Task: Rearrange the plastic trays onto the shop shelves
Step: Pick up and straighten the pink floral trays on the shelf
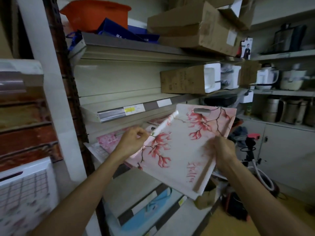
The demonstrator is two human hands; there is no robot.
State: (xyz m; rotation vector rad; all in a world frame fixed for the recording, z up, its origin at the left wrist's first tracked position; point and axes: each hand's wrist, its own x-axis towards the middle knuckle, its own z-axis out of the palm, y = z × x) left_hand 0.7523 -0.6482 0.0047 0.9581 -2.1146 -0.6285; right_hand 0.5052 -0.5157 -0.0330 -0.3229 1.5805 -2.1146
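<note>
In the middle of the frame a person holds a white plastic tray (180,150) printed with red-pink flowers and dark branches. It is tilted, its inner face toward the camera, with a handle slot near its upper edge. The left hand (132,142) is curled closed on the tray's left rim, and the right hand (223,151) is closed around the rim on the right side, so both hands carry it in the air in front of the shelves.

Behind the left hand, a pink flowered tray (109,141) lies on a lower shelf (95,151). Just above the held tray runs the middle shelf (119,111), its front strip bearing a yellow price label (130,109); most of that shelf is bare, with a cardboard box (182,80) at its right end. The top shelf, in the upper part of the frame, carries an orange tub (95,12), blue bags (119,29) and more cartons (190,26). At the lower left edge another white tray with a grid pattern (25,193) stands upright. Below the held tray, blue and white boxes (150,208) lie on the bottom shelf.
</note>
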